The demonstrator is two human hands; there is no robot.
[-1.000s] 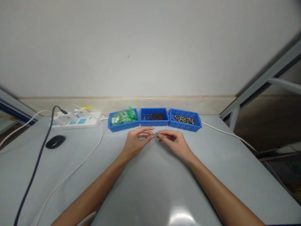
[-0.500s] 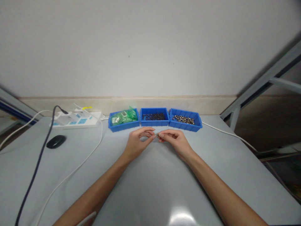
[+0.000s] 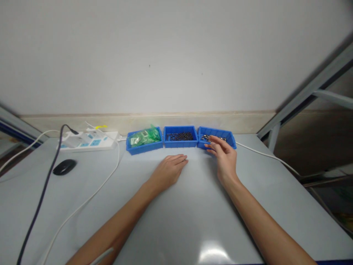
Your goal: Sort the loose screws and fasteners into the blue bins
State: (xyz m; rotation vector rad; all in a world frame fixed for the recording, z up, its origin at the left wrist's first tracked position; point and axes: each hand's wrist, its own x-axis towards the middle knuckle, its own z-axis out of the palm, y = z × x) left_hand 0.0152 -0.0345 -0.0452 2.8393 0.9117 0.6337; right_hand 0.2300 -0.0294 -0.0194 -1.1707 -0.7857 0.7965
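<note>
My left hand (image 3: 170, 170) rests low over the grey table, in front of the middle blue bin (image 3: 180, 144). Its fingers are closed together; a tiny dark spot shows at the fingertips, too small to name. Dark, thin screw-like parts (image 3: 182, 136) lie in the middle bin. My right hand (image 3: 225, 158) hangs at the front rim of the right blue bin (image 3: 231, 142), fingers apart and curved over its contents. Shiny silvery metal pieces (image 3: 205, 137) lie in that bin, partly hidden by the fingers. Nothing is visible between the right fingers.
A left blue bin (image 3: 145, 148) holds green plastic bags (image 3: 149, 137). Farther left are a white power strip (image 3: 91, 145) with plugs and a black mouse (image 3: 64, 167). A dark cable (image 3: 41, 198) and a white cable (image 3: 82, 206) cross the table. A wall (image 3: 176, 59) stands behind.
The hands were together at the fingertips around a small thing. My right hand has moved right to the right bin; my left hand has turned palm down and lowered, its fingers closing.
</note>
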